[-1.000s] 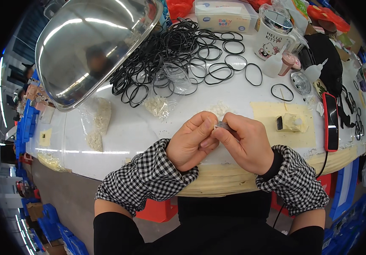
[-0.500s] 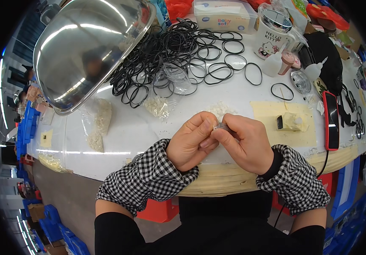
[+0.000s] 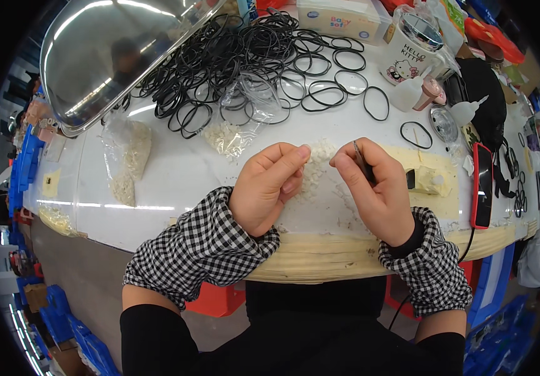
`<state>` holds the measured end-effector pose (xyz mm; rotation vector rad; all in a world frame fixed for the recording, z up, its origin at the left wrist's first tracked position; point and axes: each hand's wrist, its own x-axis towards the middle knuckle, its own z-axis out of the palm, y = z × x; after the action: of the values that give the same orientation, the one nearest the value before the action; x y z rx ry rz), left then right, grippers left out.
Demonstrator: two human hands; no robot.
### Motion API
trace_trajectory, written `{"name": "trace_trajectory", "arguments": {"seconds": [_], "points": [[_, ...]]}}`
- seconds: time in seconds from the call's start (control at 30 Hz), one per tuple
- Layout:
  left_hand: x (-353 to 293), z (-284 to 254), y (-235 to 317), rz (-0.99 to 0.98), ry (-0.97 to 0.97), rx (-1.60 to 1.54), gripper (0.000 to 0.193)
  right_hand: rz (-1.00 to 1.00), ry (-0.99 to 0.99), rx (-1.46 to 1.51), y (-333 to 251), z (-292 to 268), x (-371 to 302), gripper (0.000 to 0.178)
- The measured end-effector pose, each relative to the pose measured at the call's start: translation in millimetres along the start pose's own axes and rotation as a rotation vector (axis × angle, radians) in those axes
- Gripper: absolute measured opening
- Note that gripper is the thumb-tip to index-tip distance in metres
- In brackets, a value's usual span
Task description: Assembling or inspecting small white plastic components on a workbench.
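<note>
Above the near part of the white table, my left hand (image 3: 269, 188) is closed, with thumb and index finger pinched together. Whatever is between those fingertips is too small to make out. To its right, my right hand (image 3: 380, 191) is closed around a thin dark metal tool (image 3: 363, 161), whose exact kind I cannot tell. A gap separates the two hands. Just beyond and between them lies a loose heap of small white pieces (image 3: 321, 153). An opened clear bag (image 3: 225, 136) with similar pieces is beyond my left hand.
Black rubber rings (image 3: 238, 56) cover the back. A large shiny metal bowl (image 3: 113, 56) leans at the far left, near another bag of pieces (image 3: 133, 160). At right are a taped yellowish block (image 3: 432, 182), a red-edged phone (image 3: 482, 188) and a white mug (image 3: 408, 53).
My hands, which met at the fingertips, have drawn apart, left hand to the left and right hand to the right and upward. More of the dark tool and white heap now shows.
</note>
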<state>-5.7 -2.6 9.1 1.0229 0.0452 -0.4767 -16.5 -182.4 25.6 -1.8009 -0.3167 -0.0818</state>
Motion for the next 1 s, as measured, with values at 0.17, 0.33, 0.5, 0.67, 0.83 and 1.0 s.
{"name": "trace_trajectory", "arguments": {"seconds": [0.17, 0.33, 0.5, 0.67, 0.83, 1.0], "points": [[-1.6, 4.3, -0.2, 0.024, 0.065, 0.027, 0.021, 0.009, 0.009, -0.037, 2.7, 0.1, 1.1, 0.01], [-3.8, 0.5, -3.1, 0.028, 0.025, 0.071, 0.018, 0.079, -0.076, -0.093, -6.5, -0.8, 0.9, 0.011], [-1.9, 0.5, -8.6, 0.006, -0.021, 0.111, 0.018, -0.011, -0.094, -0.129, -2.1, 3.6, -0.3, 0.012], [0.2, -12.2, -3.7, -0.1, -0.126, -0.115, 0.018, 0.017, 0.046, -0.057, 1.0, -8.7, 7.1, 0.008], [4.9, -9.1, -0.5, -0.145, -0.003, -0.452, 0.013, -0.251, 0.056, -0.515, 2.9, -10.4, 10.9, 0.004], [6.8, -15.9, -2.3, -0.115, 0.018, -0.473, 0.019, -0.216, -0.089, -0.753, 14.7, -11.1, 8.0, 0.009]]}}
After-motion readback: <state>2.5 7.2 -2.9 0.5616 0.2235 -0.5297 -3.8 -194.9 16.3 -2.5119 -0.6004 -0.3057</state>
